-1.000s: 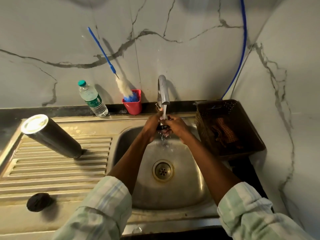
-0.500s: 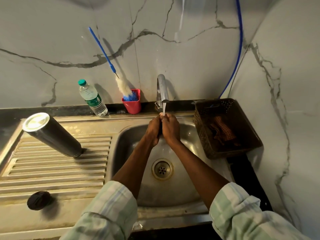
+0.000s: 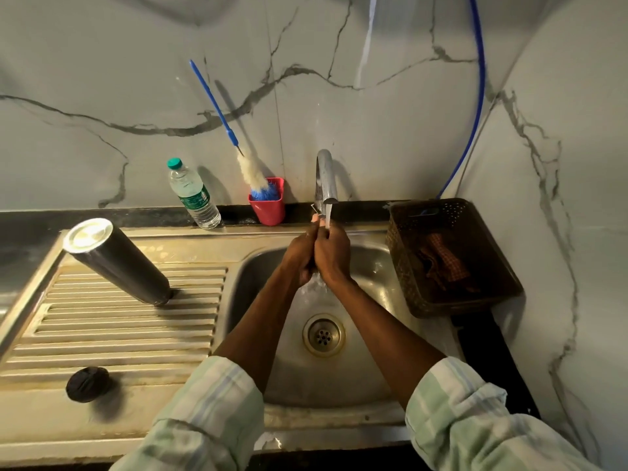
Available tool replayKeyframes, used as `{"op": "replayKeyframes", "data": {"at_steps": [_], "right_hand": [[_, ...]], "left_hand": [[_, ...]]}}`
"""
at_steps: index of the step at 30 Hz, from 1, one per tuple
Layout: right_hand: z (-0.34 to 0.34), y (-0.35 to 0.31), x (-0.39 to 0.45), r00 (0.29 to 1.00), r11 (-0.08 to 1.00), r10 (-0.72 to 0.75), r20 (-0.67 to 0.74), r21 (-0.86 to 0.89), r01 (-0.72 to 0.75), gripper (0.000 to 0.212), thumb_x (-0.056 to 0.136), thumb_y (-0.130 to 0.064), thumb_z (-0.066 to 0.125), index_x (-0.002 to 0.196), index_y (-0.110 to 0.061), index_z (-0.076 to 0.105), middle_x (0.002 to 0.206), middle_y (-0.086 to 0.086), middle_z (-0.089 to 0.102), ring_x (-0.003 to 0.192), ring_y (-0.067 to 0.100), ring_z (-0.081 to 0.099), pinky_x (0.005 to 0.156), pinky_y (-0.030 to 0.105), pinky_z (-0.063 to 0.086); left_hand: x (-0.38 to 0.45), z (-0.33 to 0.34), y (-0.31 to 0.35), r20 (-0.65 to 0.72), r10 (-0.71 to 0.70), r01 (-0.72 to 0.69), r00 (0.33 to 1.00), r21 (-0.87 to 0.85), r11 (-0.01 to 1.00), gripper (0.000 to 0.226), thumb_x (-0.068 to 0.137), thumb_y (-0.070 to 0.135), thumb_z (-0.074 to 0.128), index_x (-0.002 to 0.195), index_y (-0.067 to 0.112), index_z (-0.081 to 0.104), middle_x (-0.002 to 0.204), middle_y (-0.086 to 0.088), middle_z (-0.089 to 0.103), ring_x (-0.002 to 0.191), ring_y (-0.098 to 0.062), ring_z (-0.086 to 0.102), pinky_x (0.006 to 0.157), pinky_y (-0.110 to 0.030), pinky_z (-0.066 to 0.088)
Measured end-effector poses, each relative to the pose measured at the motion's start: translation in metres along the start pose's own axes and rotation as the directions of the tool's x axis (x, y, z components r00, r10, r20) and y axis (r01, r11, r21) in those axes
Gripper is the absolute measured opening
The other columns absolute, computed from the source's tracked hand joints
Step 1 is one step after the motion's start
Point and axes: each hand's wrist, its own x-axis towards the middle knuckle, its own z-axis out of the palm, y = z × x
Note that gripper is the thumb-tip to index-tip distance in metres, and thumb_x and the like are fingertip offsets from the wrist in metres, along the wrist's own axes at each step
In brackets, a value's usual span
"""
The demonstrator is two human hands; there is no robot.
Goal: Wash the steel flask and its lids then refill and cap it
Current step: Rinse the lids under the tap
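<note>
Steel flask (image 3: 117, 261) stands upside down on the ribbed drainboard (image 3: 112, 321) at the sink's left side, looks washed and draining; black lid (image 3: 87, 384) sits near the drainboard's front edge. Left hand (image 3: 300, 254) and right hand (image 3: 333, 253) are pressed together under the running tap (image 3: 325, 178) over the basin (image 3: 373, 266); cannot tell whether the fingers hold a small lid. Judged mid-task: refill and capping remain.
</note>
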Motion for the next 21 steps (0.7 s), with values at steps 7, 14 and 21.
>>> {"op": "replayKeyframes", "data": {"at_steps": [7, 14, 21], "right_hand": [[-0.014, -0.013, 0.015, 0.894, 0.805, 0.447, 0.03, 0.423, -0.417, 0.026, 0.098, -0.031, 0.051, 0.102, -0.009, 0.066, 0.09, 0.005, 0.06, 0.077, 0.02, 0.059, 0.064, 0.029, 0.046], [-0.009, -0.016, 0.023, 0.913, 0.856, 0.4, -0.083, 0.389, -0.34, 0.029, 0.1, -0.027, 0.047, 0.097, -0.006, 0.067, 0.105, 0.014, 0.066, 0.099, 0.032, 0.063, 0.082, 0.038, 0.05], [-0.003, -0.012, 0.005, 0.988, 0.987, 0.066, -0.137, 0.157, -0.044, 0.028, 0.105, -0.021, 0.039, 0.114, -0.006, 0.061, 0.105, 0.007, 0.065, 0.101, 0.021, 0.063, 0.078, 0.024, 0.04]], "left_hand": [[-0.01, -0.01, -0.012, 0.128, 0.051, -0.036, 0.991, -0.117, 0.992, 0.044, 0.105, 0.039, 0.044, 0.126, 0.005, 0.061, 0.103, -0.015, 0.071, 0.085, -0.022, 0.072, 0.07, -0.033, 0.059], [-0.004, -0.009, -0.01, -0.031, 0.119, -0.116, 0.992, 0.085, 0.99, 0.032, 0.107, 0.027, 0.041, 0.113, 0.002, 0.06, 0.092, -0.014, 0.067, 0.069, -0.015, 0.066, 0.061, -0.026, 0.055], [-0.005, -0.006, -0.006, 0.097, 0.102, -0.11, 0.99, 0.078, 0.991, 0.038, 0.105, 0.037, 0.043, 0.118, 0.008, 0.066, 0.107, -0.012, 0.073, 0.099, -0.021, 0.069, 0.08, -0.032, 0.057]]}}
